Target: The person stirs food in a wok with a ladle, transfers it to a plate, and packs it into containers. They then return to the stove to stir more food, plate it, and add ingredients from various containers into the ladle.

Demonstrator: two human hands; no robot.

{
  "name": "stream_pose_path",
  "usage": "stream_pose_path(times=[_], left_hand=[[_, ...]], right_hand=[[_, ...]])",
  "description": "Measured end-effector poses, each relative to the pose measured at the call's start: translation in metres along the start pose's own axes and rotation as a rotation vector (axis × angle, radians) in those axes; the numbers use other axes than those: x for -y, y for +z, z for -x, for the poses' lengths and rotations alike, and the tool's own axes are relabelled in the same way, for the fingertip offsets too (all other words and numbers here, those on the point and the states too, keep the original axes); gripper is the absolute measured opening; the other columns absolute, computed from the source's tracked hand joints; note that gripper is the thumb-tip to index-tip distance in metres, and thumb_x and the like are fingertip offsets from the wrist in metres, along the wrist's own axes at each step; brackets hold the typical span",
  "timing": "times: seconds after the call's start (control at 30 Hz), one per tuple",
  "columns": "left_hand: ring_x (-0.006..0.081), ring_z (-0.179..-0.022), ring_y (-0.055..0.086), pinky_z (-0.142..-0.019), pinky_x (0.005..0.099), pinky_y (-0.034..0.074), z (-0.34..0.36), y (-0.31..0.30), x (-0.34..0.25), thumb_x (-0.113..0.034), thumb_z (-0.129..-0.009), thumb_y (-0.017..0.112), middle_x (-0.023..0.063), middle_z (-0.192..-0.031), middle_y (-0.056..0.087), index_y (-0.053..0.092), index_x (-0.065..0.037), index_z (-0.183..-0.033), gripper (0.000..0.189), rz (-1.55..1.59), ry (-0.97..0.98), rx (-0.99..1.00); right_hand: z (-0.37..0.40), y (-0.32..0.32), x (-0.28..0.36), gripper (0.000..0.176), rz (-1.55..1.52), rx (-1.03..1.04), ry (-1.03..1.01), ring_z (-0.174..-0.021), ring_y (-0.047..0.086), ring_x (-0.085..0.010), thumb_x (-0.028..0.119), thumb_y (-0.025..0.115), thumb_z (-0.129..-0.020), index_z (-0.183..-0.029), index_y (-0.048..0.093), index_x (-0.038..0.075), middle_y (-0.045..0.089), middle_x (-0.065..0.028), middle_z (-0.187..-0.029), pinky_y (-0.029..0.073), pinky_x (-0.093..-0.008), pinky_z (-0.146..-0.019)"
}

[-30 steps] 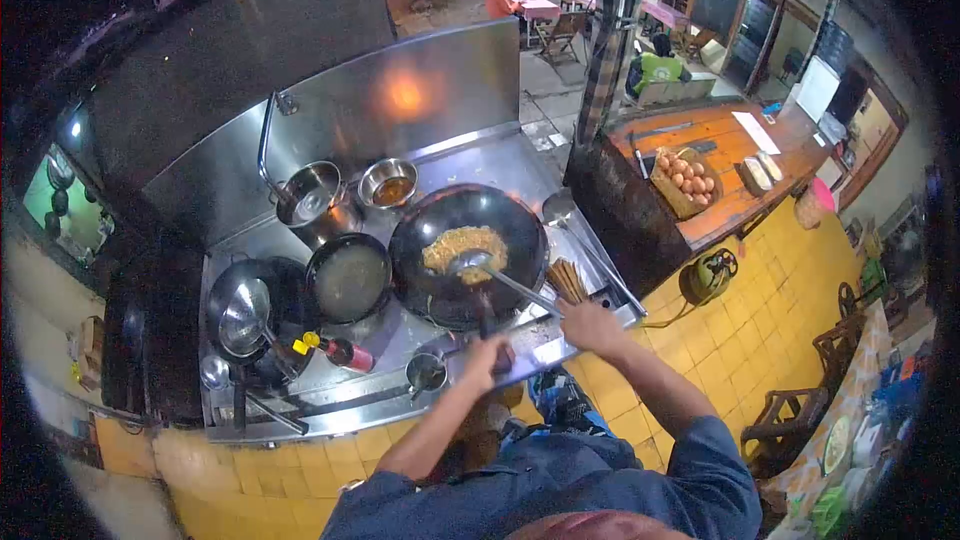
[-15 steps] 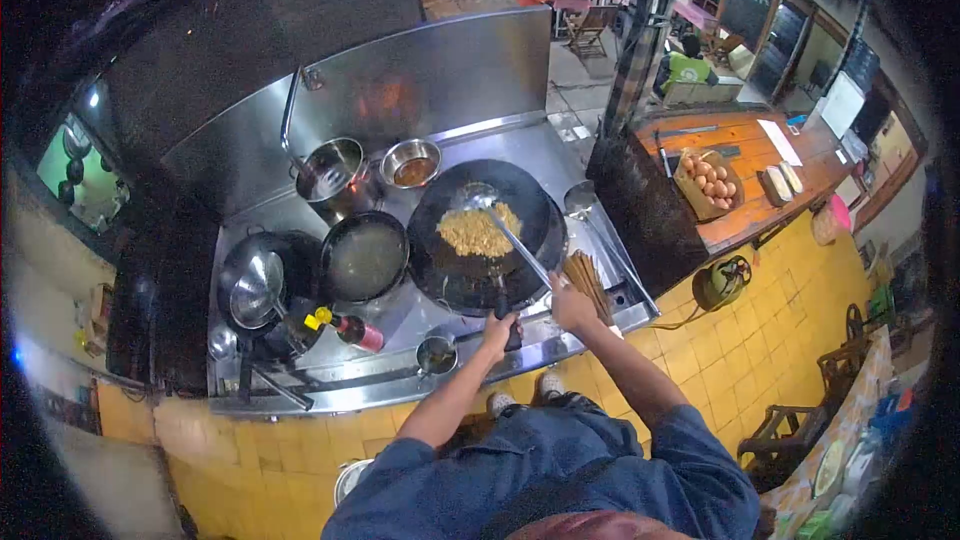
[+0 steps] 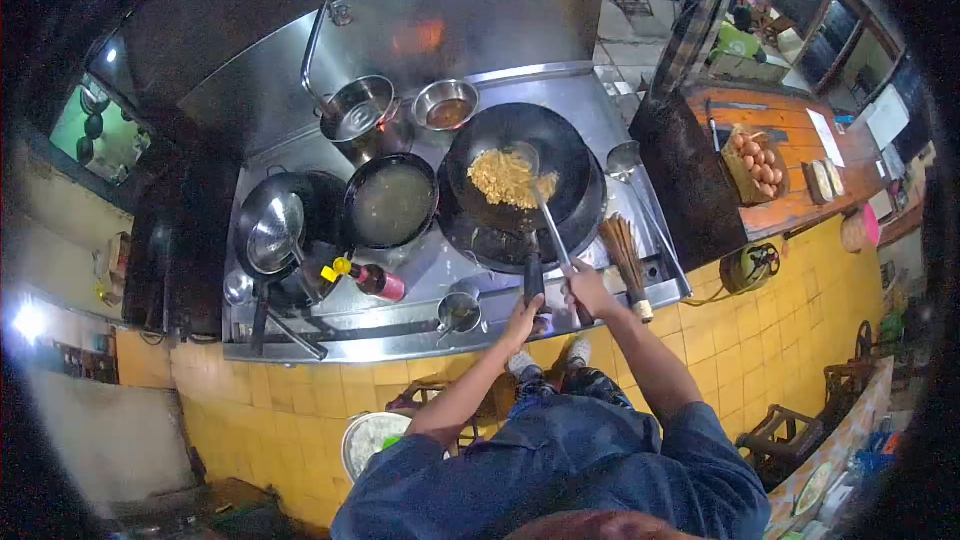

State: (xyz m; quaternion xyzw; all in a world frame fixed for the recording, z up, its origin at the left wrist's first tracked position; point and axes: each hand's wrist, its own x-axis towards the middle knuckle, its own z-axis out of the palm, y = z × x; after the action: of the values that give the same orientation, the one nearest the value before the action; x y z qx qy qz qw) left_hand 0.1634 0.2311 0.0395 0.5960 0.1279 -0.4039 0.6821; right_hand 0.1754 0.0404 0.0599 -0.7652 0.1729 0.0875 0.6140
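My left hand (image 3: 523, 322) is closed around the dark handle (image 3: 534, 275) of a black wok (image 3: 565, 150), which sits on the stove. Golden-brown food that looks like fried rice (image 3: 497, 178) lies in the wok. My right hand (image 3: 590, 294) grips a long metal ladle (image 3: 556, 230), its head down among the food. Some of the food rests near the ladle's lower end. Just right of my right hand lies a bundled stick brush (image 3: 624, 252). A small metal cup (image 3: 459, 313) stands left of my left hand.
Left of the wok are a pan of liquid (image 3: 391, 202), a wok with a strainer (image 3: 275, 232), and a sauce bottle (image 3: 378, 282). A pot (image 3: 362, 112) and a bowl (image 3: 446, 105) stand behind. Another ladle (image 3: 623, 158) lies right. Eggs (image 3: 758, 162) fill a basket on the wooden counter.
The camera view has shifted, so the stove sits higher and further right. The ladle has moved within the food, and the rice has spread toward the wok's right. Both hands keep their grips.
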Motion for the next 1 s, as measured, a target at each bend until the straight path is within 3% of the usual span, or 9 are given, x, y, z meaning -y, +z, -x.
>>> stream_pose_path(times=[0.07,0.23,0.37,0.43,0.57,0.7,0.77,0.87,1.0], left_hand=[[0.0140,-0.072,0.059,-0.061,0.0284,0.049,0.009,-0.002,0.026,-0.043,-0.088,0.053,0.0042,-0.091,0.059,0.051,-0.011,-0.114,0.041,0.004,-0.008,0.032],[0.0121,-0.081,0.056,-0.067,0.0294,0.048,0.071,0.007,0.048,-0.042,-0.089,0.053,0.0002,-0.092,0.059,0.053,-0.014,-0.110,0.035,0.036,-0.081,0.028],[0.0157,-0.074,0.060,-0.059,0.0284,0.050,0.068,0.009,0.076,-0.036,-0.089,0.055,0.0058,-0.090,0.060,0.051,-0.008,-0.109,0.035,0.037,-0.170,0.085],[0.0156,-0.074,0.060,-0.060,0.0297,0.051,0.049,0.014,0.089,-0.038,-0.091,0.051,0.0070,-0.089,0.060,0.054,-0.008,-0.106,0.033,-0.076,-0.164,0.160],[0.0144,-0.078,0.058,-0.068,0.0297,0.048,0.038,0.068,0.061,-0.039,-0.096,0.039,0.0043,-0.098,0.062,0.056,-0.007,-0.107,0.038,-0.046,-0.050,0.213],[0.0145,-0.079,0.057,-0.070,0.0303,0.046,0.064,0.182,0.032,-0.038,-0.097,0.037,0.0033,-0.092,0.061,0.057,-0.005,-0.103,0.039,0.042,0.134,0.140],[0.0134,-0.073,0.055,-0.063,0.0268,0.046,0.091,0.247,0.038,-0.033,-0.094,0.045,0.0039,-0.082,0.057,0.054,-0.004,-0.094,0.031,0.046,0.111,0.231],[0.0114,-0.063,0.051,-0.055,0.0244,0.045,0.091,0.324,0.112,-0.020,-0.090,0.053,0.0009,-0.069,0.046,0.044,-0.003,-0.087,0.019,0.036,0.245,0.315],[0.0094,-0.049,0.045,-0.043,0.0238,0.041,0.105,0.417,0.156,-0.015,-0.090,0.049,-0.0002,-0.063,0.042,0.042,-0.006,-0.088,0.012,-0.189,0.279,0.448]], right_hand=[[0.017,-0.007,0.051,0.018,-0.793,0.287,0.463,-0.043,0.036,-0.0054,0.030,0.050,-0.091,-0.097,0.043,0.015,0.041,0.0006,-0.062,0.028,-0.0202,-0.035],[0.031,-0.018,0.029,0.020,-1.080,0.485,0.531,-0.041,0.037,-0.0088,0.034,0.049,-0.091,-0.095,0.045,0.015,0.043,-0.0004,-0.058,0.030,-0.0228,-0.035],[0.042,-0.035,0.035,0.033,-0.621,0.427,0.588,-0.038,0.037,-0.0097,0.038,0.041,-0.094,-0.092,0.049,0.007,0.042,-0.0011,-0.052,0.033,-0.0239,-0.036],[0.052,-0.034,0.049,0.030,-0.213,0.216,0.159,-0.038,0.039,-0.0098,0.035,0.039,-0.096,-0.091,0.048,0.006,0.044,-0.0022,-0.052,0.035,-0.0264,-0.037],[0.102,-0.051,0.025,0.047,-0.161,0.095,0.043,-0.040,0.039,-0.0102,0.034,0.039,-0.096,-0.135,0.029,0.010,0.046,-0.0019,-0.055,0.037,-0.0246,-0.036],[0.220,-0.109,0.016,0.065,-0.467,0.104,-0.118,-0.085,0.052,-0.0184,0.041,0.039,-0.095,-0.139,0.013,0.000,0.053,-0.0148,-0.105,0.047,-0.0297,-0.072],[0.254,-0.123,-0.031,0.072,-0.430,-0.150,-0.352,-0.062,0.053,-0.0149,0.040,0.040,-0.095,-0.143,-0.004,0.011,0.057,-0.0141,-0.096,0.046,-0.0277,-0.049],[0.289,-0.146,-0.126,0.074,0.040,-0.683,-0.589,-0.069,0.058,-0.0200,0.041,0.041,-0.094,-0.143,-0.004,0.008,0.057,-0.0201,-0.102,0.049,-0.0332,-0.059],[0.426,-0.241,-0.132,0.075,-0.269,-0.481,-0.073,-0.063,0.059,-0.0206,0.040,0.050,-0.091,-0.144,0.006,0.011,0.060,-0.0161,-0.087,0.048,-0.0326,-0.059]])
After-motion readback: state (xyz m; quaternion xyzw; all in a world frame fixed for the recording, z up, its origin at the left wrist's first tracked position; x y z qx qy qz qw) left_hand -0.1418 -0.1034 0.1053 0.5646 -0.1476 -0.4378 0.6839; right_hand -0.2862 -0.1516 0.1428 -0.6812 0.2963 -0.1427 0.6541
